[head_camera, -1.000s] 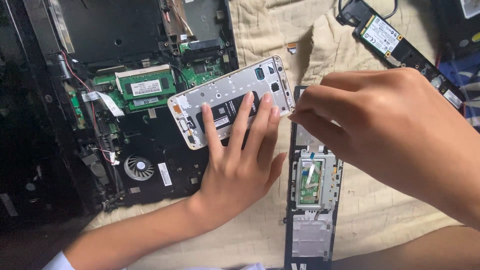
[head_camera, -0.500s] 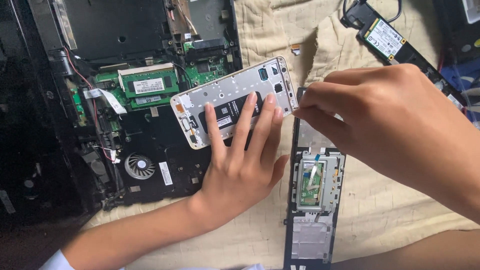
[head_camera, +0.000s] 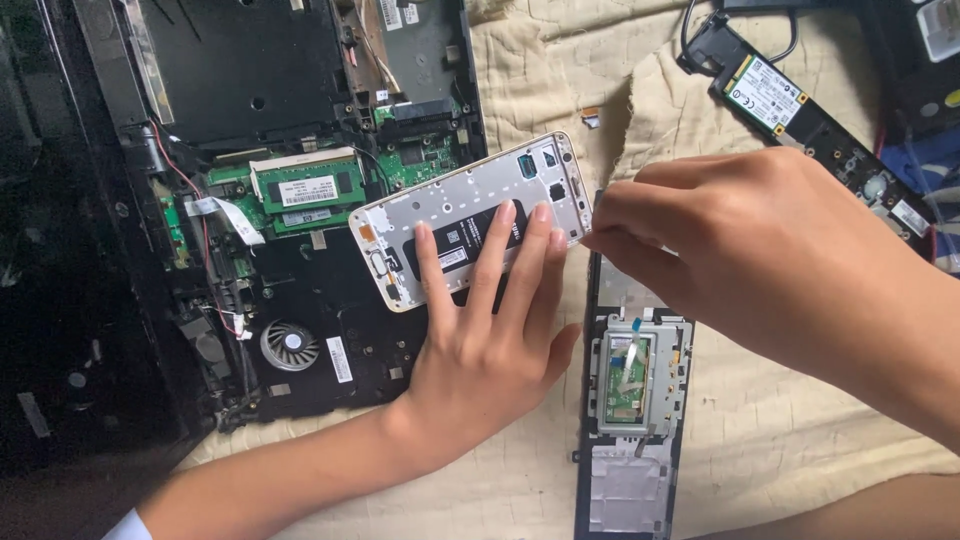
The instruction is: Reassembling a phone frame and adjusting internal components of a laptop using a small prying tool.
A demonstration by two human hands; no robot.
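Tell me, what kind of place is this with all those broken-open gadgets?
Probably a home repair spot, not a proper workshop. An opened laptop with its fan showing lies on a beige cloth. The left hand presses down an opened phone, the right hand pinches at its edge, and a loose touchpad panel lies nearby.

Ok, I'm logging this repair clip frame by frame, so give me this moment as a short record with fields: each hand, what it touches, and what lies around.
left hand: flat, fingers pressing down on the opened phone
right hand: fingertips pinched at the phone's right edge; whether they hold anything cannot be told
phone: back cover off, lying tilted on the opened laptop
laptop: green circuit board and round fan exposed
beside the hands: black touchpad strip on the beige cloth
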